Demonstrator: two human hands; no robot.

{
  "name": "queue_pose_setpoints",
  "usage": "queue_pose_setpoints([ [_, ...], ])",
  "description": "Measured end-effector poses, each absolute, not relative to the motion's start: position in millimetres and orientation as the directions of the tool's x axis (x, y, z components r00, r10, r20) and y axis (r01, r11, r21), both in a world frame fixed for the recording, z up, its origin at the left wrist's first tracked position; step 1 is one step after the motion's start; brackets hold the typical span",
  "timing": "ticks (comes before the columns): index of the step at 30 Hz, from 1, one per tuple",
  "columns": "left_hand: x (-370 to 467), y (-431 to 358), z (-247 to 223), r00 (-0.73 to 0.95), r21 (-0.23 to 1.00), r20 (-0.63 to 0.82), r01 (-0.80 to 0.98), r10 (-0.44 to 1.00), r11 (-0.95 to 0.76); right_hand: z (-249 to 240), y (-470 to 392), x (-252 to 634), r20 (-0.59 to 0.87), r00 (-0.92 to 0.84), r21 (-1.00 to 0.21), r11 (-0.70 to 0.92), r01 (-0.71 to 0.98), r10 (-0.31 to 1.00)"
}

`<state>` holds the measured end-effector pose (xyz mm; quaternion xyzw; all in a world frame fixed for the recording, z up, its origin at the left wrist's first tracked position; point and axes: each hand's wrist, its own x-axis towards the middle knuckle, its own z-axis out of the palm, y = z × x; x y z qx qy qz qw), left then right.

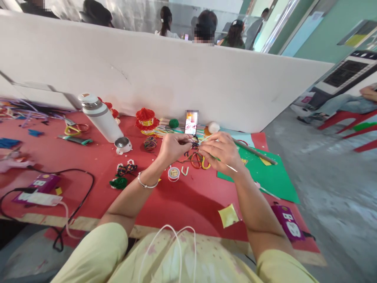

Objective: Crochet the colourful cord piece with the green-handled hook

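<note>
My left hand [173,148] pinches a small dark, multicoloured yarn piece [194,144] between thumb and fingers. Facing it, my right hand [221,151] is closed around a thin pale stick [231,168], whose end shows below the palm. The fingertips of both hands meet at the yarn, and their grip hides much of it. Just behind them a lit phone [191,122] leans upright. Below the hands lie scissors [196,160] with orange and yellow handles, a small round spool [173,173] and a white U-shaped piece [185,170]. A multicoloured yarn ball [150,143] rests left of my left hand.
A white bottle [101,118] and its metal cup [123,145] stand left. Beaded yarn pieces [126,168] lie nearer me. Green sheet [265,173], grey rod [256,151], yellow packet [229,215] and purple box [288,222] are right. A white partition [165,74] closes the back.
</note>
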<state>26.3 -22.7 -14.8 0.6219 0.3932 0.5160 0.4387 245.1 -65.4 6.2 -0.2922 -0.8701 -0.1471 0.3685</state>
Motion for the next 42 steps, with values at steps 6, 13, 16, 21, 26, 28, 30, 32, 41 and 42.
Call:
queue_pose_setpoints([
  [6,28,-25,-10,0.349,0.951,0.077,-0.306,0.934,0.036,-25,-72,232,0.868,-0.409,0.097,0.712,0.696,0.281],
  [13,24,-23,-8,0.315,0.949,0.114,-0.314,0.942,-0.010,-26,-68,228,0.914,-0.245,-0.111,0.780,0.616,0.324],
  [16,23,-23,-11,0.318,0.965,0.124,-0.261,0.940,-0.039,-20,-68,225,0.894,-0.161,-0.255,0.770,0.584,0.418],
  [21,27,-23,-12,0.301,0.953,0.115,-0.302,0.947,-0.020,-23,-70,221,0.894,-0.173,-0.209,0.725,0.656,0.414],
  [26,25,-21,-5,0.446,0.905,0.035,-0.393,0.894,0.160,-40,-72,221,0.937,-0.242,0.011,0.673,0.740,0.251],
  [28,21,-19,-3,0.509,0.904,0.004,-0.369,0.861,0.214,-41,-70,224,0.940,-0.255,0.030,0.691,0.722,0.226],
  [30,17,-17,-1,0.521,0.939,0.007,-0.298,0.853,0.174,-34,-66,230,0.913,-0.308,0.008,0.742,0.670,0.268],
  [32,14,-14,1,0.493,0.981,0.052,-0.186,0.869,0.047,-20,-64,237,0.853,-0.391,-0.031,0.783,0.621,0.344],
  [41,14,-14,12,0.588,0.998,0.058,-0.025,0.807,-0.053,7,-66,251,0.651,-0.250,-0.656,0.697,0.291,0.717],
  [42,15,-14,11,0.616,0.998,0.043,-0.064,0.787,-0.004,-1,-64,249,0.640,-0.220,-0.702,0.677,0.222,0.736],
])
